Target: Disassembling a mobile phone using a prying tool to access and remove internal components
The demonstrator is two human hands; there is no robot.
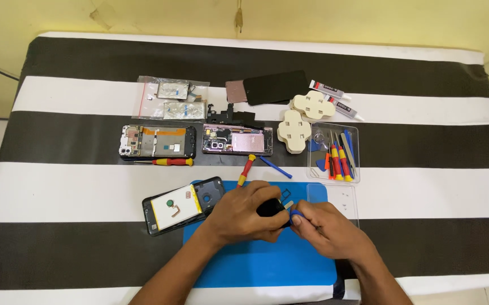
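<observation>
The person bends over a blue work mat [267, 257] on a striped cloth [58, 192]. The left hand [244, 213] has its fingers closed around a small black part [271, 208], holding it just above the mat. The right hand [324, 229] pinches a thin blue pick [296, 214] between thumb and forefinger, and its tip touches the edge of the black part, right between the two sets of fingertips.

Just to the left of the left fingers lies an opened phone [182, 204] with its back already off, so the yellow-rimmed white battery and a small cable can be seen. From this I judge that the opening is done and the work on the small piece is in the middle. Farther from the fingers, two more opened phones [157, 141] still lie uncovered, and a red-and-yellow screwdriver [247, 169] rests near the knuckles. A clear tray of tools [335, 152] stands beyond the right hand. Nothing looks reassembled yet.
</observation>
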